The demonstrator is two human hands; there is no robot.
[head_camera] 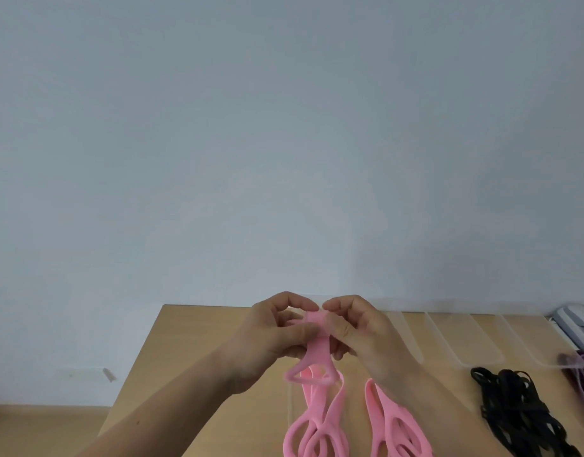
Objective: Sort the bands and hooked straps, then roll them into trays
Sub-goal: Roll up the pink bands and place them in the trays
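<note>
Pinching the pink band by its upper end, left hand and right hand hold it above the table. Head view; band probably soft, light, springy, so grip the rolled end.

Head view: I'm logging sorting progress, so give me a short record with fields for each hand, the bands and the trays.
left hand: pinches the rolled top end of the pink band
right hand: pinches the same end from the other side
pink band: held above the table, lower loop hanging
other pink bands: lying on the table below the hands
black bands: loose pile at right
clear trays: at the table's back right
</note>
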